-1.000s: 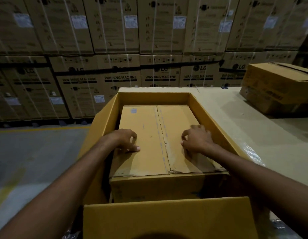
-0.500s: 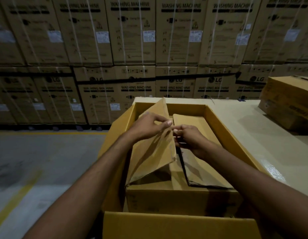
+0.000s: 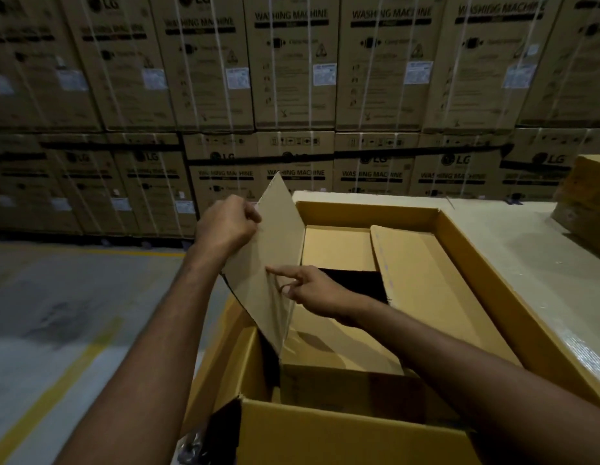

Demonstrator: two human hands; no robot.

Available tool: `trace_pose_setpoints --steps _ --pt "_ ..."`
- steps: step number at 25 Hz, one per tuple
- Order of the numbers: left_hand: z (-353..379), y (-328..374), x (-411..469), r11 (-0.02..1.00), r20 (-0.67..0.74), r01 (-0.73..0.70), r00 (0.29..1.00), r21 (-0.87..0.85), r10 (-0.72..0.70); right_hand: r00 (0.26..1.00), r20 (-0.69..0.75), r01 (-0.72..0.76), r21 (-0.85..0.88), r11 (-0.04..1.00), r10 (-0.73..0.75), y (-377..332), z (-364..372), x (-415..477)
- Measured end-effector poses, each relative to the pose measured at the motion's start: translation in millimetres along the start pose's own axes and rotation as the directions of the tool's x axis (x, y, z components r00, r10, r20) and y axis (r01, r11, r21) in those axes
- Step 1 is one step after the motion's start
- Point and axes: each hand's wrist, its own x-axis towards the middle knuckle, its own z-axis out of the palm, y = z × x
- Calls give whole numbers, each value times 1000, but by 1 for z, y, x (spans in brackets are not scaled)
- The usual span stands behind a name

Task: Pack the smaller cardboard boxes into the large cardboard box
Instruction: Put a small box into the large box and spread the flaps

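Judged packing partly done, with one smaller cardboard box point(image 3: 342, 384) inside large cardboard box point(image 3: 476, 263) at counter's point(image 3: 526, 256) left edge. Gripped its raised flap point(image 3: 278, 236) with left hand point(image 3: 224, 226); touched it with right hand's point(image 3: 315, 290) stretched forefinger point(image 3: 278, 271).

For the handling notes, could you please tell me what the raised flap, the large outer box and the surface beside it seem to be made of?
Raised flap: matte brown cardboard, likely corrugated; it stands stiff with a straight cut edge.
Large outer box: similar cardboard, yellower, with folded walls.
Surface beside it: pale and glossy, possibly film-wrapped, since wrinkled highlights show near its edge.
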Motion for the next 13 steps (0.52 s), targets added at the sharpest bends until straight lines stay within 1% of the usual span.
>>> trace_pose_setpoints --steps 2,3,4,5,6,7,8,9,10,11,12,13 --pt "1 1 -5 997 -12 -17 1000 72 18 1000 -11 -7 -14 1000 7 5 -3 0" --pt "3 7 -9 988 -30 -53 998 142 58 1000 -22 -15 -14 1000 15 8 -10 -2" --pt "7 16 -12 967 -48 -116 990 225 130 998 -51 -26 -28 999 25 12 -18 -6" --pt "12 27 -15 933 -57 -209 970 292 235 994 -102 -42 -76 996 34 17 -28 -11" --pt "19 39 -17 899 -44 -304 941 314 334 984 -174 -73 -172 982 43 24 -39 -16" --pt "27 53 -19 876 -6 -379 917 298 399 965 -258 -128 -315 940 45 32 -51 -21" --pt "36 67 -20 865 66 -429 902 260 427 944 -326 -214 -476 853 54 42 -63 -27" --pt "47 82 -19 867 169 -450 891 216 421 929 -361 -303 -603 738 87 51 -74 -33" --pt "59 97 -17 876 285 -453 873 166 397 918 -372 -371 -679 634 138 60 -82 -39" --pt "72 111 -16 892 389 -438 845 109 368 906 -376 -414 -702 579 192 67 -90 -44" --pt "86 124 -14 915 473 -401 814 39 336 896 -383 -440 -690 575 225 72 -97 -50" --pt "101 137 -15 941 536 -334 787 -45 305 886 -402 -457 -663 593 232 76 -104 -55"
